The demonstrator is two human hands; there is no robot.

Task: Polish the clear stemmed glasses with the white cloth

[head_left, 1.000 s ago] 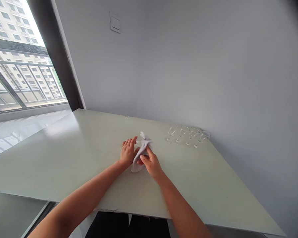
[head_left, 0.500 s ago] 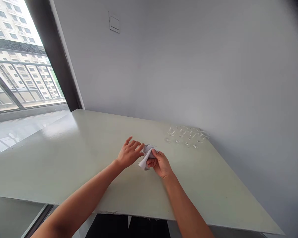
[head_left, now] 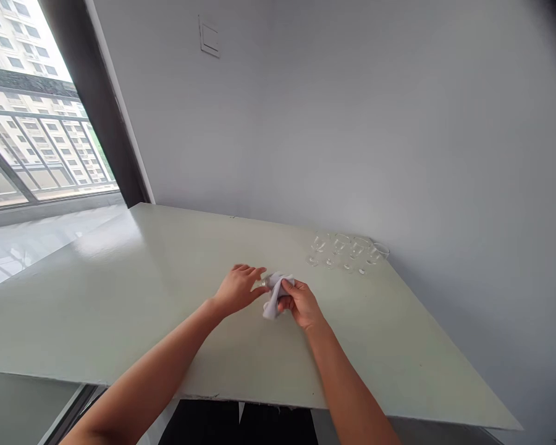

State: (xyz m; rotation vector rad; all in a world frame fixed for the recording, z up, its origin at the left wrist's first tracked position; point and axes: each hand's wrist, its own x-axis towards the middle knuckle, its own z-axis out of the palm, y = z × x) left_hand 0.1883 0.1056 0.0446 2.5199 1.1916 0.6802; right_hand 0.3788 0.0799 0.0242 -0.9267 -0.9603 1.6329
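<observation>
A pale grey cloth is bunched in my right hand, pinched between thumb and fingers. The cloth wraps a small clear glass object, mostly hidden, whose end pokes out on the left. My left hand is at that end with thumb and fingers apart, its fingertips close to the glass. Whether they touch it cannot be made out. Both hands are above the middle of the pale table.
Several clear stemmed glasses stand in a row at the table's back right, near the grey wall. A switch plate is on the wall. A window with a railing is at the left.
My left hand has turned, its raised fingers lowering and its thumb coming into view beside the glass end. The cloth's hanging part has shifted slightly right, and the whole view has moved a little.
</observation>
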